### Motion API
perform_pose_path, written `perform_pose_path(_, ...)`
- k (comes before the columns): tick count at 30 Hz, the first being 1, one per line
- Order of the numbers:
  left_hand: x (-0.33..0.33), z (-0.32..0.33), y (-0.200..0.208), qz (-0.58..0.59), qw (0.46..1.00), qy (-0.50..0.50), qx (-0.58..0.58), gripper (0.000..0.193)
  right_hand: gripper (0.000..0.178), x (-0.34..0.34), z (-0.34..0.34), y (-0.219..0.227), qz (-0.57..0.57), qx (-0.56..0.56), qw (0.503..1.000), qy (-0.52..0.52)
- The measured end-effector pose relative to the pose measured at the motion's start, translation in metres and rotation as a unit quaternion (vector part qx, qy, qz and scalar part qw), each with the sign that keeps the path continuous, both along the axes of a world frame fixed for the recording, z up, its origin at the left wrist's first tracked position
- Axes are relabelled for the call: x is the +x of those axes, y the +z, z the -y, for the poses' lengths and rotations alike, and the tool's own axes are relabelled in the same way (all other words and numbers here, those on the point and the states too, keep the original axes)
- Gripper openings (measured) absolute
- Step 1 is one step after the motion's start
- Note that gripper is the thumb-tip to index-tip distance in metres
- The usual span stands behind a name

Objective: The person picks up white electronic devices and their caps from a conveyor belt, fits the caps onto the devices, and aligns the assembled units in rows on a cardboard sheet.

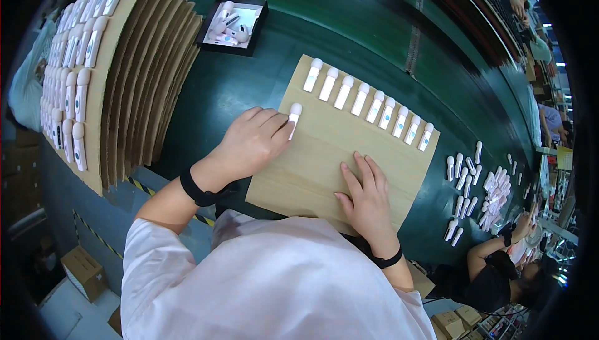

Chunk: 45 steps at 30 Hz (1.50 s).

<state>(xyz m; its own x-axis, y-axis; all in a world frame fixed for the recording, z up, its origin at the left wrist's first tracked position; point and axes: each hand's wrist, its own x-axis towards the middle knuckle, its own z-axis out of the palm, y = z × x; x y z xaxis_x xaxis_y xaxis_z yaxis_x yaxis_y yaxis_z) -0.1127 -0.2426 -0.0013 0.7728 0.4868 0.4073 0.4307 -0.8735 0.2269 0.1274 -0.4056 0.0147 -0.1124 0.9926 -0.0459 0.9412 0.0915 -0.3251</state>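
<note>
Green worktop (349, 21) is carrying our cardboard sheet (312, 171). By the sheet's left edge, toward the far-left corner, we're pinching the lower end of a white gadget (295, 114) with our left hand (253, 140). We're resting our right hand (369, 202) toward the near-right corner, fingers partly spread. A row of nine gadgets (374, 109) is lining the far edge. Loose gadgets (496, 193) are lying past the right edge.

L hand (254, 140) curled, R hand (369, 201) palm-down, fingers (364, 170) spread
</note>
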Motion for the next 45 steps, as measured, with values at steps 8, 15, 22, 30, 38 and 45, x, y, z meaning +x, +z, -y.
perform_pose_path(8, 0.008, -0.010, -0.003, 0.017, 1.000, -0.019, -0.005, 0.032, 0.063, 0.003, 0.001, -0.001, -0.010, -0.001, 1.000, -0.004)
perform_pose_path(15, 0.015, -0.012, -0.007, 0.042, 0.999, 0.004, -0.021, 0.027, 0.062, 0.002, 0.002, -0.002, -0.012, -0.001, 1.000, -0.004)
perform_pose_path(22, 0.013, -0.015, -0.004, 0.038, 0.999, 0.010, -0.027, 0.030, 0.062, 0.003, 0.002, -0.003, -0.026, -0.002, 1.000, -0.007)
perform_pose_path(30, 0.018, -0.051, 0.040, 0.064, 0.997, 0.027, -0.032, 0.026, 0.063, 0.004, 0.004, -0.005, -0.040, 0.008, 0.999, -0.013)
perform_pose_path(38, 0.051, -0.180, 0.065, 0.002, 0.987, 0.158, 0.003, 0.022, 0.063, 0.009, 0.004, -0.002, -0.049, 0.004, 0.999, -0.016)
perform_pose_path(45, 0.067, -0.290, 0.042, -0.216, 0.934, 0.272, -0.086, 0.035, 0.061, 0.011, 0.004, 0.000, -0.061, -0.010, 0.998, -0.014)
